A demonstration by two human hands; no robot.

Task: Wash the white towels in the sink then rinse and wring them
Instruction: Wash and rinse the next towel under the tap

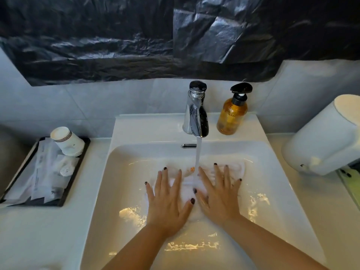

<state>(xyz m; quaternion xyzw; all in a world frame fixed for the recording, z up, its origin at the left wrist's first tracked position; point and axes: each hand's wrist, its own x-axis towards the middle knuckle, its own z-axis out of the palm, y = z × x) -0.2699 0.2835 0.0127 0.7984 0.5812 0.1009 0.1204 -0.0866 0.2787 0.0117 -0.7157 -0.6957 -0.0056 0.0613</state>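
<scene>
Head view: left hand (167, 203) and right hand (218, 195), fingers spread flat, pressing soaked white cloth towel (188, 189) in white ceramic sink (272, 172) under running chrome tap (195, 114)

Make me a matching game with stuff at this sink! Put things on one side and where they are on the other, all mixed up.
Things:
1. white towel
2. soap bottle
3. paper cups
4. faucet

Places:
A. on the black tray left of the sink
B. flat under both hands
C. right of the faucet, on the sink's back ledge
D. pouring water between the left hand and right hand

Pairs: 1-B, 2-C, 3-A, 4-D
</scene>
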